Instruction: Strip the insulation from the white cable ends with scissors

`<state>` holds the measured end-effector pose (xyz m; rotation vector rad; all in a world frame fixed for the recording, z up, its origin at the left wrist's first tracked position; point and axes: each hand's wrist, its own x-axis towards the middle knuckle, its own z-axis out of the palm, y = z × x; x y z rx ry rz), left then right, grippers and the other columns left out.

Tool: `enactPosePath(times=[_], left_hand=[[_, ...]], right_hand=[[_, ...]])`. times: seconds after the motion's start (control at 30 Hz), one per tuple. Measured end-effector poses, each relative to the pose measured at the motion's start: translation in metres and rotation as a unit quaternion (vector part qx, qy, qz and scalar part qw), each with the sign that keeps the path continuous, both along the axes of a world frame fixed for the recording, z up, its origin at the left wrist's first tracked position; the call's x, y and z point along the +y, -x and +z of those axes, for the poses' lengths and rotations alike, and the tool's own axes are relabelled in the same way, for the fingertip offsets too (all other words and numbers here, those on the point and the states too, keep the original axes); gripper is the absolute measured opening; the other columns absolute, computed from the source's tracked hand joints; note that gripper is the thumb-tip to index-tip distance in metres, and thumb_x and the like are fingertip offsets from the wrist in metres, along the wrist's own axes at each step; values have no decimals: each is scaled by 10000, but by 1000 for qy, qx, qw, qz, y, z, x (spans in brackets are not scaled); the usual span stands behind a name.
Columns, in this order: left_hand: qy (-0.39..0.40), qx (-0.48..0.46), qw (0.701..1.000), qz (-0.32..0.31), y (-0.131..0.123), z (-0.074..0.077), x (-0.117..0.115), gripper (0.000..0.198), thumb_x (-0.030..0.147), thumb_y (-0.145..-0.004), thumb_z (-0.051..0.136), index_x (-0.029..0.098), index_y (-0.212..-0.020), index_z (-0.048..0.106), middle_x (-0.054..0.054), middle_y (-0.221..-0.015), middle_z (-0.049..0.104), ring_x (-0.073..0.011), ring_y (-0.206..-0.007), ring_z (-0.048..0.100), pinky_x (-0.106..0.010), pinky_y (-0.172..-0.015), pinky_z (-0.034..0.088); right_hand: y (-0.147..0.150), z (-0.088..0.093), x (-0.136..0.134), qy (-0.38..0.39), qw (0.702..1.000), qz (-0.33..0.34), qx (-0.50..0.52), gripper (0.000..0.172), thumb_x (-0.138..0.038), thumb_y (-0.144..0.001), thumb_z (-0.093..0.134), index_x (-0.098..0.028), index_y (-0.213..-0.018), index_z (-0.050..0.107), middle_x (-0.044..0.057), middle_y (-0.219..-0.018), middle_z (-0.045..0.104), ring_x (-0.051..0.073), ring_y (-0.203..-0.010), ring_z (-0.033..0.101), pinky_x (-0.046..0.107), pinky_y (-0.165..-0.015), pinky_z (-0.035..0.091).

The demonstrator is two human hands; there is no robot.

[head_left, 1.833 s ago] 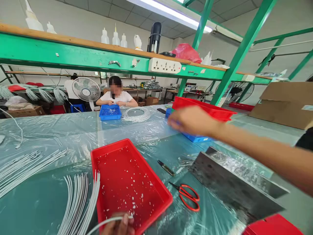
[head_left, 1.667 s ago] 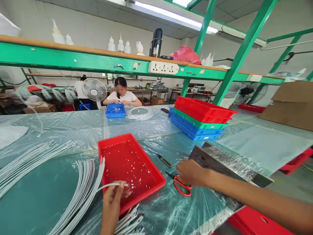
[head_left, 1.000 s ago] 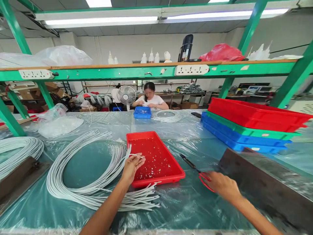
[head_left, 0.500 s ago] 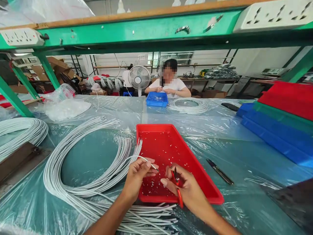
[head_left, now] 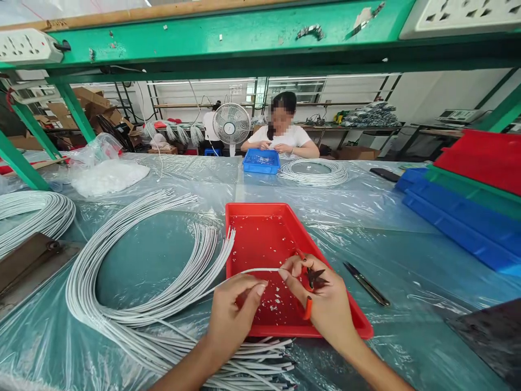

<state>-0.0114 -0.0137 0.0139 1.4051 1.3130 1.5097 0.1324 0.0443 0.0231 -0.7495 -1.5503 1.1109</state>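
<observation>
My left hand (head_left: 234,314) pinches a thin white cable (head_left: 252,270) over the red tray (head_left: 260,228). The cable's free end reaches my right hand (head_left: 321,301), which holds red-handled scissors (head_left: 308,287) with fingers through the loops and the blades open. White scraps lie scattered in the tray. A large curved bundle of white cables (head_left: 134,282) lies on the plastic-covered table to the left, its ends fanned out below the tray.
A dark tool (head_left: 366,283) lies right of the tray. Stacked blue, green and red trays (head_left: 468,201) stand at the right. Across the table a person sits behind a blue tray (head_left: 261,161) and a cable coil (head_left: 313,172). A green shelf beam (head_left: 244,38) hangs overhead.
My right hand drew back from the stacked trays, picked the scissors off the table and brought them over the red tray. My left hand kept the cable and moved with it.
</observation>
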Motion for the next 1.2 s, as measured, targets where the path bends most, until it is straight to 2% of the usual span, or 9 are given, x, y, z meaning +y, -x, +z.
enactPosePath(times=[0.13, 0.23, 0.4, 0.57, 0.67, 0.73, 0.83, 0.97, 1.2], left_hand=[[-128, 138, 981, 56, -5, 1, -2, 271, 148, -794, 569, 222, -1035, 666, -85, -999, 674, -212, -905, 611, -281, -791, 458], [-90, 155, 984, 5, -7, -2, 2, 239, 160, -817, 547, 231, -995, 690, -63, -912, 717, -196, -818, 652, -258, -746, 478], [35, 100, 994, -22, -7, -2, 4, 244, 265, -848, 506, 232, -1011, 684, -38, -757, 721, -140, -461, 589, -231, -457, 457], [-89, 174, 980, 26, -6, -9, -3, 236, 171, -825, 530, 202, -999, 686, -92, -925, 704, -211, -826, 639, -286, -756, 479], [-78, 213, 973, -36, -10, -14, -6, 260, 171, -831, 518, 204, -1033, 677, -100, -888, 714, -222, -796, 647, -299, -754, 470], [-20, 173, 983, -65, -14, -12, -5, 293, 200, -850, 493, 225, -1103, 639, -96, -990, 695, -234, -865, 634, -319, -802, 454], [51, 6, 996, -76, -17, -5, 0, 330, 249, -878, 452, 228, -1183, 575, -86, -1093, 654, -210, -858, 627, -321, -812, 460], [92, -194, 974, -78, -14, 0, 7, 286, 276, -849, 518, 171, -1089, 635, -67, -867, 706, -165, -713, 625, -267, -719, 478], [81, -340, 934, -70, -7, -3, 8, 170, 287, -799, 599, 134, -791, 674, -17, -626, 644, -92, -551, 533, -201, -582, 425]], right_hand=[[-5, 6, -1, 32, 999, 17, 5, 237, -42, -680, 638, -214, -637, 481, -44, -666, 534, 116, -641, 465, 221, -623, 363], [-4, 7, -5, 85, 995, 51, 21, 214, -90, -654, 683, -210, -646, 506, -40, -661, 533, 124, -637, 481, 229, -620, 380], [-1, 9, -1, 212, 970, 107, 60, 166, -246, -690, 670, -204, -702, 510, -32, -640, 502, 128, -605, 479, 242, -592, 393], [0, 4, 8, 266, 957, 64, 99, 177, -252, -640, 707, -200, -686, 544, -34, -652, 492, 126, -630, 467, 242, -654, 374], [-1, 0, 10, 281, 951, 36, 127, 184, -233, -620, 721, -214, -685, 549, -45, -628, 508, 126, -615, 459, 245, -654, 367], [-1, -1, 9, 294, 945, 35, 140, 178, -219, -610, 728, -212, -675, 563, -48, -609, 519, 122, -599, 459, 242, -638, 369], [0, -1, 5, 318, 933, 53, 159, 159, -208, -610, 731, -201, -655, 578, -42, -615, 537, 114, -601, 470, 229, -618, 383], [3, 1, -2, 350, 914, 95, 182, 130, -212, -649, 713, -212, -667, 584, -52, -601, 526, 102, -604, 480, 216, -628, 421], [11, -1, -18, 383, 896, 171, 147, 122, -218, -669, 716, -207, -695, 598, -24, -669, 590, 119, -659, 529, 215, -634, 435]])
